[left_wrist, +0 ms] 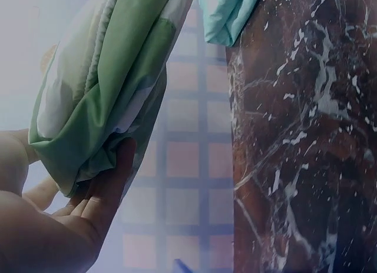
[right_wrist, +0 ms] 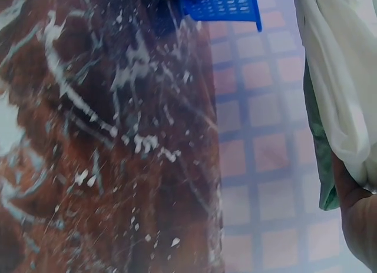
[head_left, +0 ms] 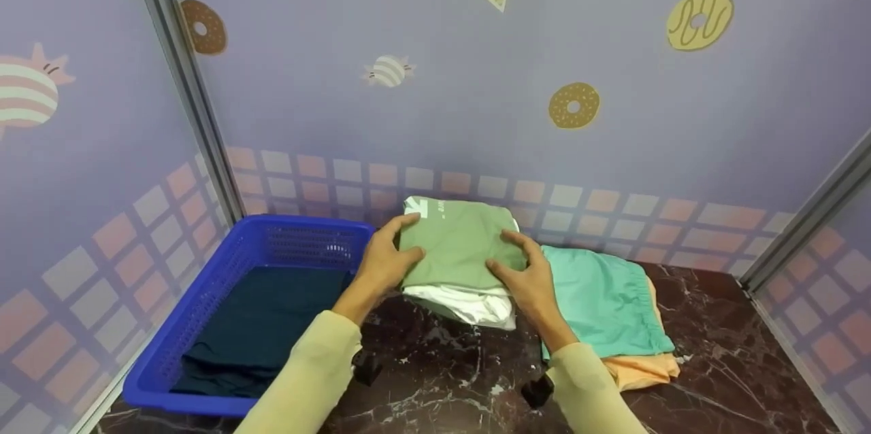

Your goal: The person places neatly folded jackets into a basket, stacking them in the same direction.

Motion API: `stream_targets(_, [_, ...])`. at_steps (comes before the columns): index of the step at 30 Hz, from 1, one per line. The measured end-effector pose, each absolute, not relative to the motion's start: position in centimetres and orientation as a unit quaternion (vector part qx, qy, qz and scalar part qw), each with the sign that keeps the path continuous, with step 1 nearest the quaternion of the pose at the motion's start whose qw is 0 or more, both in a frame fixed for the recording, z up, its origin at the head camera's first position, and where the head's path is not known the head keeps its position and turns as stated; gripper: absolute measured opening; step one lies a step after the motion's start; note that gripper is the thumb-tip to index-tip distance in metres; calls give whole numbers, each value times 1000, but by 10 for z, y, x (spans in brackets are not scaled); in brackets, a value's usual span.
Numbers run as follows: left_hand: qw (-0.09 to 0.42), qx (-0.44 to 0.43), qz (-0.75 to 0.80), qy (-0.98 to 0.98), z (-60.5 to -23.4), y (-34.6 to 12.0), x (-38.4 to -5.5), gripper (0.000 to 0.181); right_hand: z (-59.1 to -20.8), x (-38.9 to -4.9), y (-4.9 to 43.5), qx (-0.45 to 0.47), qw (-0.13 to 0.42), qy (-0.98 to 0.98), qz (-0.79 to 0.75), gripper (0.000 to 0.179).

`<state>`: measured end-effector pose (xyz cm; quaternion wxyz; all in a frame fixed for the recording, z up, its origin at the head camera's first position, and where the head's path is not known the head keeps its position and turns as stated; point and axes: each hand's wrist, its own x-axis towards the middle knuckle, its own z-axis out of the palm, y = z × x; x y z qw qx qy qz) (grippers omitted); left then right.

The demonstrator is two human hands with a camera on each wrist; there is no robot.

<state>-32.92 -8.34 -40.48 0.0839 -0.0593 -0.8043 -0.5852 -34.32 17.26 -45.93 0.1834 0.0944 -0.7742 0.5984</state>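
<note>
Both hands hold up a folded green and white garment (head_left: pixel 463 240) above the tabletop. A white arrow-like mark and small lettering show on its green top, and white layers hang at its near side. My left hand (head_left: pixel 389 256) grips its left edge; in the left wrist view, that hand's fingers (left_wrist: pixel 109 190) lie under the green cloth. The right hand (head_left: pixel 531 277) grips the opposite edge, thumb on top. In the right wrist view, the right hand (right_wrist: pixel 360 220) is partly cut off by the frame, below white folds. The folds hide what kind of garment it is.
On the left stands a blue plastic basket (head_left: pixel 158 345) with dark folded cloth (head_left: pixel 272 325) inside. Teal elastic-waisted shorts (head_left: pixel 599 301) lie over an orange cloth (head_left: pixel 643 371) to the right. The dark marbled tabletop (head_left: pixel 435 379) meets patterned walls behind and at both sides.
</note>
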Motion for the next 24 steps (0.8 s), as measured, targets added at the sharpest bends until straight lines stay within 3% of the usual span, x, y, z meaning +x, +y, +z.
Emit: stream_targets(24, [112, -75, -549, -825, -373, -147, -307, 62, -426, -324, 111, 112, 189, -776, 592, 58])
